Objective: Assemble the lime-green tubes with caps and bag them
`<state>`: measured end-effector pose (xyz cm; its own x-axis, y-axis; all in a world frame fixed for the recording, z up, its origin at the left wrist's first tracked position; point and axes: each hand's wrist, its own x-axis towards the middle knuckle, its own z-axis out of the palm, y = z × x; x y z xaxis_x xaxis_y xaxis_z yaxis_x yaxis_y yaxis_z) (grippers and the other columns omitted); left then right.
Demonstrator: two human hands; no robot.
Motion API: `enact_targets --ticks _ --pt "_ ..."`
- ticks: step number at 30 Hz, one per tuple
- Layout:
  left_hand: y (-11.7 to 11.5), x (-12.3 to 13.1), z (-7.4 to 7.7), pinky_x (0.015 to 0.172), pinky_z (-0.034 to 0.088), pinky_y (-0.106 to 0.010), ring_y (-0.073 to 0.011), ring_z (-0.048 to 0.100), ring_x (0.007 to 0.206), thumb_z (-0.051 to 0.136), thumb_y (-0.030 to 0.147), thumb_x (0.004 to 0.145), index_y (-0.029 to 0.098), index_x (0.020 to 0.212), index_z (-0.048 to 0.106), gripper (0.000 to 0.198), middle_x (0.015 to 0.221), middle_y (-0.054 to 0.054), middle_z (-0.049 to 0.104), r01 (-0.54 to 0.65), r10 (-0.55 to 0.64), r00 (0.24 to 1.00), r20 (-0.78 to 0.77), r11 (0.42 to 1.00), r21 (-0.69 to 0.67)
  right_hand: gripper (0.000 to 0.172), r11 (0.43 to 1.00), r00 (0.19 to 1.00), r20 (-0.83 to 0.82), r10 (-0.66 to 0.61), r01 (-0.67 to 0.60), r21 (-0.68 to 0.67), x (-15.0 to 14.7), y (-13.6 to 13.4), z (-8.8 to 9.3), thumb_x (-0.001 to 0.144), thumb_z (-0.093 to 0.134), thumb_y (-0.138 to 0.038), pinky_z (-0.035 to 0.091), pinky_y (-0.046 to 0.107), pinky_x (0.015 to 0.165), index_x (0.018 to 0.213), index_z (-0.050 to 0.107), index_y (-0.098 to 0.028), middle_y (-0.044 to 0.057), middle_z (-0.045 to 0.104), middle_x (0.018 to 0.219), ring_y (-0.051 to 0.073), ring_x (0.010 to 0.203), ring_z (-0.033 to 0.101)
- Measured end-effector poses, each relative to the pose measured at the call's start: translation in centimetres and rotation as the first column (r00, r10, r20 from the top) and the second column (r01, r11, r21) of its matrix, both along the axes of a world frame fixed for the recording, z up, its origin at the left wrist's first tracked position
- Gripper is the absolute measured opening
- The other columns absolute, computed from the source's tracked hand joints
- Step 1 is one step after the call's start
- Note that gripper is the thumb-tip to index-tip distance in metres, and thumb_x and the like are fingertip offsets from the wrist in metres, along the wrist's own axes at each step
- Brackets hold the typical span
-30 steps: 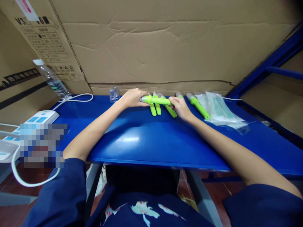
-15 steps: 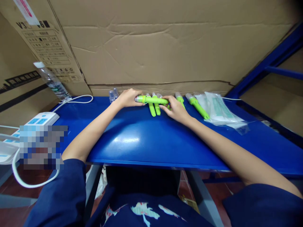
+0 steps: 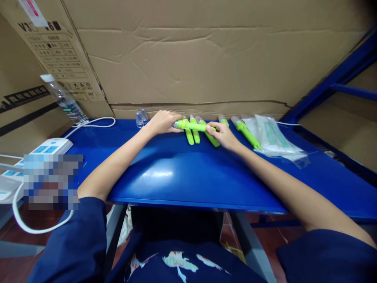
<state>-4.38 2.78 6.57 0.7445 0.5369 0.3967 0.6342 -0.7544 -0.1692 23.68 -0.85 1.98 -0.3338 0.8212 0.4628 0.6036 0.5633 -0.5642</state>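
A bright green pen-shaped tube with a clear cap (image 3: pixel 194 126) is held level above the back of the table, between both hands. My left hand (image 3: pixel 165 122) is closed around its clear-capped left end, and most of its fingertips are hidden. At the other end, my right hand (image 3: pixel 223 135) pinches the green body between thumb and fingers. Beneath and behind lie similar green tubes: two slim ones side by side (image 3: pixel 196 136) and a thicker one (image 3: pixel 212 140) reaching under my right hand. Another clear-topped tube (image 3: pixel 223 119) is partly covered by that hand.
Two small clear caps (image 3: pixel 139 119) stand left of my left hand. On the right, a green tube (image 3: pixel 249 135) rests against clear plastic packets (image 3: pixel 273 135). A water bottle (image 3: pixel 67 103), white power strip (image 3: pixel 48 147) and cable sit left. Cardboard (image 3: pixel 188 70) backs the blue table (image 3: pixel 188 173).
My right hand has shifted slightly right and now pinches the tube's end. The held tube has moved a little right, and the thicker tube beneath shows more.
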Motion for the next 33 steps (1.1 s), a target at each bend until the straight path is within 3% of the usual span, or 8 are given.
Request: enact_targets --ticks 3,8,11,14,19,25,33 --pt "0.0 0.0 -0.2 0.071 0.046 -0.027 -0.0242 0.073 0.089 0.065 0.052 0.087 0.018 0.108 0.071 0.041 0.099 -0.009 0.078 0.001 -0.001 1.0 -0.001 1.0 -0.019 0.059 1.0 0.996 0.085 -0.01 0.01 -0.002 -0.5 -0.7 0.2 0.093 0.04 -0.071 0.037 0.031 0.058 0.084 0.064 -0.017 0.004 0.06 0.067 0.018 0.058 0.05" --pt "-0.5 0.8 -0.5 0.073 0.046 -0.028 -0.0242 0.073 0.089 0.064 0.058 0.086 0.02 0.115 0.067 0.048 0.104 -0.01 0.077 0.069 -0.069 0.998 0.006 0.997 -0.02 0.051 0.99 0.937 0.345 -0.063 0.014 0.141 -1.9 -2.2 -0.1 0.094 0.049 -0.059 0.047 0.037 0.075 0.119 0.065 -0.018 0.014 0.075 0.102 0.03 0.087 0.068" --pt "-0.8 1.2 -0.3 0.087 0.046 -0.032 -0.0283 0.07 0.106 0.068 0.063 0.083 0.019 0.13 0.059 0.065 0.119 -0.014 0.072 0.097 -0.096 0.995 0.021 0.995 -0.03 0.049 0.981 0.9 0.423 -0.107 0.026 0.191 -2.3 -2.6 -0.3 0.098 0.042 -0.053 0.049 0.04 0.081 0.125 0.063 -0.017 0.017 0.073 0.115 0.034 0.102 0.068" --pt "-0.8 0.9 0.2 0.104 0.04 -0.039 -0.0331 0.058 0.129 0.073 0.061 0.081 0.018 0.145 0.046 0.082 0.138 -0.02 0.06 0.074 -0.072 0.995 0.065 0.997 -0.026 0.048 0.972 0.891 0.417 -0.178 0.094 0.215 -2.0 -2.2 -0.1 0.1 0.04 -0.05 0.049 0.041 0.082 0.127 0.062 -0.016 0.018 0.072 0.12 0.036 0.104 0.068" --pt "0.1 -1.0 0.8 0.111 0.033 -0.047 -0.0371 0.041 0.144 0.059 0.043 0.094 0.019 0.152 0.034 0.068 0.155 -0.022 0.041 -0.128 0.13 0.972 0.197 0.991 -0.026 0.048 0.941 0.879 0.343 -0.332 0.283 0.185 -0.1 -0.5 0.2 0.098 0.042 -0.048 0.05 0.047 0.085 0.123 0.061 -0.012 0.022 0.072 0.113 0.04 0.105 0.067" --pt "2.1 -4.5 0.5 0.111 0.031 -0.059 -0.0439 0.038 0.143 0.055 0.035 0.092 0.021 0.151 0.036 0.063 0.15 -0.021 0.044 -0.39 0.398 0.863 0.311 0.917 -0.089 0.048 0.893 0.854 0.261 -0.45 0.43 0.13 1.4 1.6 -1.0 0.099 0.037 -0.047 0.05 0.052 0.089 0.119 0.06 -0.01 0.024 0.069 0.108 0.04 0.102 0.066" --pt "3.6 -8.7 -1.4 0.11 0.032 -0.064 -0.0454 0.045 0.136 0.052 0.038 0.09 0.018 0.146 0.041 0.06 0.144 -0.023 0.048 -0.583 0.577 0.734 0.358 0.806 -0.103 0.055 0.891 0.865 0.217 -0.453 0.451 0.061 2.1 2.6 -3.6 0.099 0.036 -0.053 0.05 0.057 0.088 0.131 0.053 -0.012 0.025 0.065 0.104 0.041 0.097 0.067"
